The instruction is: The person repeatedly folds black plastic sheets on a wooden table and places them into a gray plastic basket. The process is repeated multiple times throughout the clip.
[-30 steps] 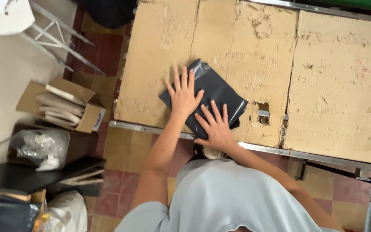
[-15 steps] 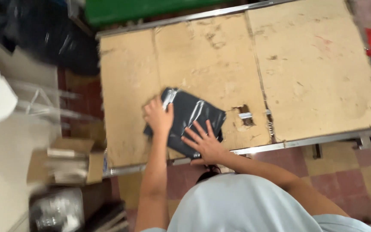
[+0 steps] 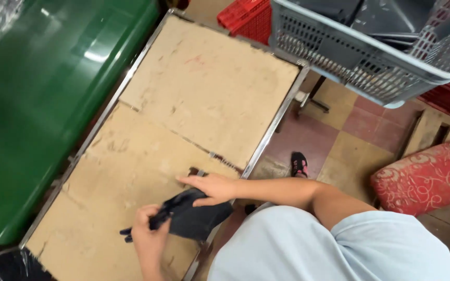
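Item: crumpled black plastic bag, lying on a worn brown cardboard-topped table with a metal rim, at its near edge. Left hand: fingers closed around the bag's bunched left end. Right hand: flat and open, palm pressing the bag's upper right part. Beyond the grip: green plastic bin to the left; grey perforated plastic crate and red patterned cushion to the right.
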